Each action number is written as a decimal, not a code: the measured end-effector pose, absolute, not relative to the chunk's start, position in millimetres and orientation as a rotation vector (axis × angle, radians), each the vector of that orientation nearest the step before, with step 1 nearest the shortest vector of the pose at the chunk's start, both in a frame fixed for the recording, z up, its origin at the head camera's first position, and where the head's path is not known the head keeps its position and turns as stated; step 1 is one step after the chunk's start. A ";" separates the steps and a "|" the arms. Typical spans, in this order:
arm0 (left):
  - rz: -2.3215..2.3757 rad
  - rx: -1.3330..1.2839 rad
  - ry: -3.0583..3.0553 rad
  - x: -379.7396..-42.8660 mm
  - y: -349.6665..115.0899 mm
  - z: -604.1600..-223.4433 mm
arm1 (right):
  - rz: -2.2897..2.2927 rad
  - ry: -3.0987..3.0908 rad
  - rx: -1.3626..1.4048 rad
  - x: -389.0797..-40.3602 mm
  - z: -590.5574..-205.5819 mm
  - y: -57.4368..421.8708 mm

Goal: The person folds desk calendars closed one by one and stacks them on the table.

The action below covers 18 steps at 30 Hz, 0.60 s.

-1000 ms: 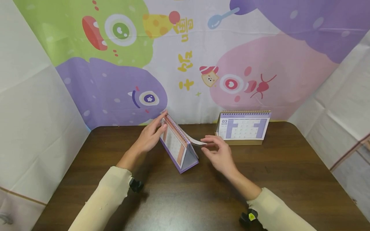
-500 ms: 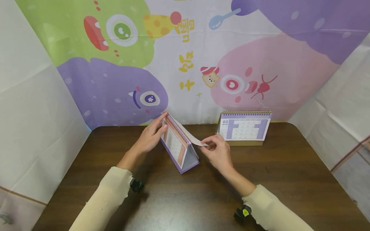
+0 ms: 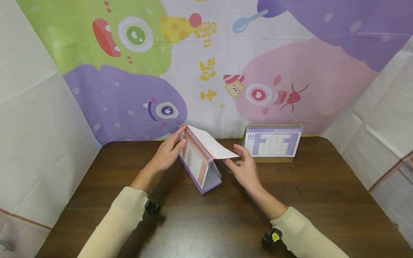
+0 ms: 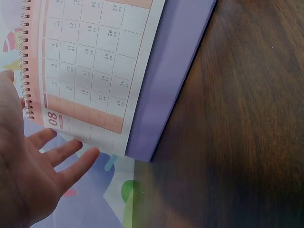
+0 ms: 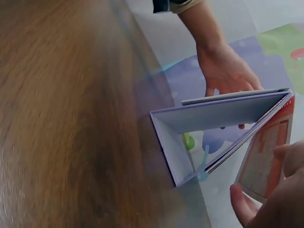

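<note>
A purple-based desk calendar [image 3: 195, 157] stands angled at the middle of the table, its month page reading 08 [image 4: 53, 118] in the left wrist view. My left hand [image 3: 166, 152] rests against its far end near the spiral binding [image 4: 26, 61], fingers fairly straight in the left wrist view. With thumb and fingers, my right hand [image 3: 243, 168] holds the free edge of a lifted page [image 3: 214, 145] on the calendar's other side. The right wrist view shows that page's orange printed face [image 5: 266, 152] beside the hollow triangular stand [image 5: 173, 147].
A second desk calendar [image 3: 274, 143], showing 03, stands at the back right, just beyond my right hand. Behind the brown wooden table [image 3: 206, 222] hangs a cartoon-printed cloth [image 3: 206, 64]. Pale cloth panels [image 3: 42, 118] rise at both sides.
My right hand has taken hold of the page, and the page has risen from hanging low to nearly level, its white side now showing. My left hand and the stand have stayed put.
</note>
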<state>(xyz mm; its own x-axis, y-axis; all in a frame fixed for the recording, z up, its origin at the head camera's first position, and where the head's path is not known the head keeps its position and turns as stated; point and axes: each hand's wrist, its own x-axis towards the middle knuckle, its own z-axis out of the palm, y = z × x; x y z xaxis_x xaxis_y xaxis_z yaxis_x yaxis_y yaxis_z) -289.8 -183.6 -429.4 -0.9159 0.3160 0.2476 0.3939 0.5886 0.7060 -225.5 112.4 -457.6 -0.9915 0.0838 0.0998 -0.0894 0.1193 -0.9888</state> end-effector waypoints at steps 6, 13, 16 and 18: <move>-1.251 -0.625 -2.710 -289.5 -183.2 -428.7 | 2.426 -1.981 -0.043 -222.1 -447.7 107.5; -1.243 -0.630 -2.712 -289.4 -183.4 -428.7 | 2.656 -1.684 -0.029 -221.5 -434.1 107.7; -1.237 -0.635 -2.718 -289.1 -183.9 -429.0 | 2.649 -1.658 -0.003 -223.2 -431.3 108.2; -1.233 -0.640 -2.720 -289.0 -184.1 -429.3 | 2.643 -1.640 0.013 -224.2 -429.8 108.2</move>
